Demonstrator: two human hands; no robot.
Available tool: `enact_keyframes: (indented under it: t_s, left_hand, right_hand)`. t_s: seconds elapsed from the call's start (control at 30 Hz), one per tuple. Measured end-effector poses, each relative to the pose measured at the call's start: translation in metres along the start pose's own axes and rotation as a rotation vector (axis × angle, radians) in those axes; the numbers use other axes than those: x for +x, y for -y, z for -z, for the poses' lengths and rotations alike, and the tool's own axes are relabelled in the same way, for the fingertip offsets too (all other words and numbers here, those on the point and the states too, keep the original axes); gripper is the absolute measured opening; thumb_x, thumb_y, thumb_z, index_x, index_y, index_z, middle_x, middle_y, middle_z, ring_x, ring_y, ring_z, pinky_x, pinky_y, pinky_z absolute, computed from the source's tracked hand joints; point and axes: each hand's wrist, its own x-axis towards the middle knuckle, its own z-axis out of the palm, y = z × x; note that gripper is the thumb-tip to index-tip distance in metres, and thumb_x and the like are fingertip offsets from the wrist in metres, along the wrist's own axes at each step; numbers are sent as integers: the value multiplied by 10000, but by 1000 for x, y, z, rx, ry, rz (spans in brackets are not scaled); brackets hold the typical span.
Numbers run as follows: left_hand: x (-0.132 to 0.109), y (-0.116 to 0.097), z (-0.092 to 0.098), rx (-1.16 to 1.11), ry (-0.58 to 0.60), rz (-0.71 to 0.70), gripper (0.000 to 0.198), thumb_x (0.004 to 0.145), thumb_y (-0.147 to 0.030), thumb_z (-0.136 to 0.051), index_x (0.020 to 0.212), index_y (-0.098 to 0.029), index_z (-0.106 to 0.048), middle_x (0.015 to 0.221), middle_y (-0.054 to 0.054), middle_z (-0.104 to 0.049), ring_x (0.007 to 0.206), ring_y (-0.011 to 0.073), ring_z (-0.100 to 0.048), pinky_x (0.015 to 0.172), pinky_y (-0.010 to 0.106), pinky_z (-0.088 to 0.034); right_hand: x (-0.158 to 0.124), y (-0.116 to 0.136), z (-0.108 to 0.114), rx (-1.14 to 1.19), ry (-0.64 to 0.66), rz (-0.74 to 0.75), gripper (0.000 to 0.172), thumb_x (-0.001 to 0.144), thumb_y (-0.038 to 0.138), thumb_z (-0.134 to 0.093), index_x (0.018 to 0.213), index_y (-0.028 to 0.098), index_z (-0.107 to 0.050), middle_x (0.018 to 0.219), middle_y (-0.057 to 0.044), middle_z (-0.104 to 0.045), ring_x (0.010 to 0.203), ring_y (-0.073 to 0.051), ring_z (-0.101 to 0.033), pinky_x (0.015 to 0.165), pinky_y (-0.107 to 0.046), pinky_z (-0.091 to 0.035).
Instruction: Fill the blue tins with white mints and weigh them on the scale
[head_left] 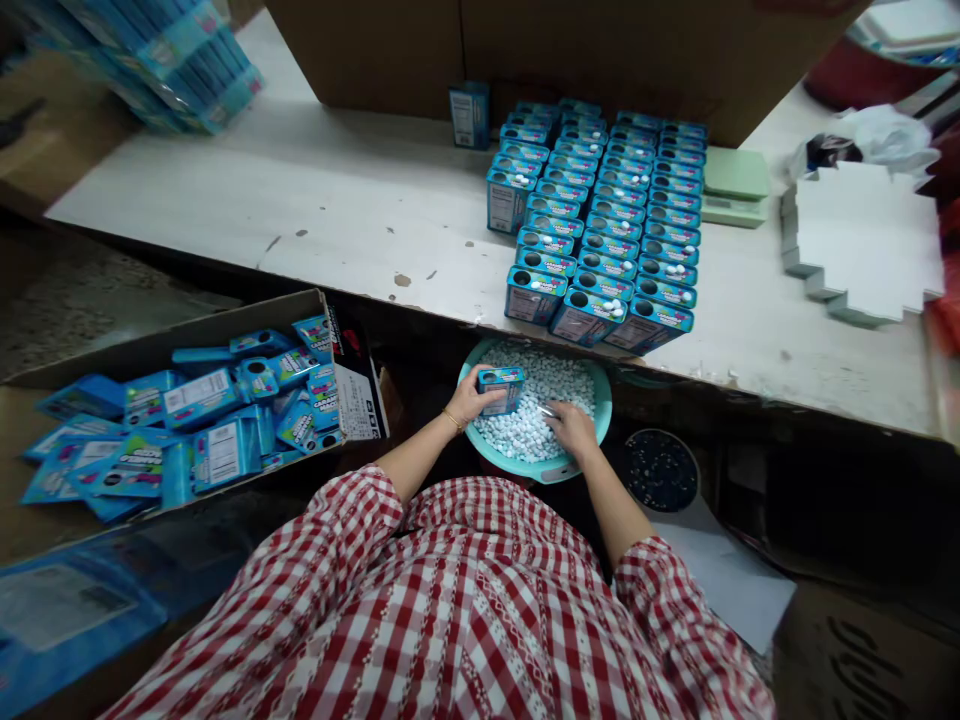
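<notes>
My left hand (466,397) is closed around a small blue candy box (501,390), held upright over the left part of a turquoise basin (604,400). White candies (559,375) fill the basin. On its right side, my right hand (576,432) is down at the candies, fingers closed on a small shiny scoop-like tool (549,409) that is mostly hidden. Just beyond the basin, rows of blue candy boxes (611,220) stand upright on the table, with dark round holes in their tops. Loose white candies lie on some of those tops.
A carton (330,370) at left holds a heap of blue boxes (217,410). The white table (360,200) bears a green case (735,185), stacked white card (870,240) and a large cardboard box (585,60). A dark round container (660,470) sits right of the basin.
</notes>
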Motion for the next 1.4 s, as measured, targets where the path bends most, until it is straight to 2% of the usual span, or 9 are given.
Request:
enact_keyframes:
  t_s: [0.17, 0.33, 0.57, 0.8, 0.9, 1.03, 1.13, 1.23, 1.4]
  left_hand:
    - [-7, -14, 16, -34, -24, -68, 467, 621, -344, -713, 1012, -178, -517, 848, -9, -577, 782, 137, -565, 761, 273, -460]
    - [-14, -29, 29, 188, -28, -194, 449, 615, -328, -726, 993, -171, -541, 839, -9, -578, 784, 144, -554, 771, 272, -445]
    - [-17, -33, -1, 350, 69, -313, 396, 645, -213, -689, 1019, -194, -561, 983, 30, -617, 911, 187, -582, 844, 313, -449]
    - [-17, -29, -8, 393, 79, -399, 401, 653, -178, -688, 1032, -186, -556, 999, 50, -618, 951, 207, -577, 867, 355, -446]
    - [-24, -38, 3, 340, 42, -416, 387, 644, -173, -698, 1004, -179, -557, 965, 43, -608, 912, 191, -578, 844, 342, -451]
    - [-26, -74, 42, 229, -114, -458, 376, 654, -241, -714, 986, -172, -552, 935, 26, -582, 864, 159, -567, 811, 300, -452]
    - [2, -105, 74, 129, -253, -443, 409, 651, -269, -714, 1007, -169, -539, 882, 3, -587, 818, 139, -565, 790, 274, -453]
    - [65, -124, 90, -11, -314, -423, 462, 613, -263, -725, 1017, -155, -530, 874, 2, -603, 828, 144, -576, 797, 273, -458]
    - [190, -132, 71, -95, -131, -444, 503, 592, -242, -718, 1045, -99, -550, 921, 52, -641, 886, 181, -598, 852, 310, -457]
  right_hand:
    - [0, -22, -5, 166, -29, 45, 338, 820, 258, -519, 1145, 196, -591, 1140, -65, -638, 1020, -189, -594, 859, -313, -467]
    - [-22, -32, 34, 382, -142, 135, 330, 785, 298, -557, 1088, 186, -626, 1065, -70, -657, 968, -195, -606, 864, -330, -456]
    - [-40, 44, 115, -182, -3, 143, 340, 832, 332, -487, 1150, 269, -594, 1039, -49, -652, 898, -205, -618, 725, -286, -454]
    - [-49, 111, 136, -571, 59, 118, 329, 864, 212, -381, 1135, 163, -562, 942, -130, -632, 761, -219, -646, 589, -289, -439]
    - [-60, 99, 143, -538, -47, 159, 306, 863, 226, -403, 1111, 188, -579, 928, -96, -637, 746, -203, -646, 565, -267, -434]
    - [-74, 39, 137, -214, -271, 217, 357, 879, 356, -426, 1177, 218, -564, 959, -58, -651, 799, -174, -639, 646, -256, -473]
    - [-73, -8, 108, 60, -332, 183, 375, 860, 398, -450, 1142, 199, -595, 986, -67, -664, 850, -185, -640, 740, -279, -501]
    - [-68, -31, 68, 246, -343, 102, 389, 824, 442, -491, 1096, 200, -629, 1020, -78, -673, 919, -211, -635, 812, -311, -504]
    - [-67, -29, 28, 449, -369, -7, 453, 776, 484, -545, 1083, 166, -645, 1041, -103, -675, 948, -226, -632, 848, -322, -503]
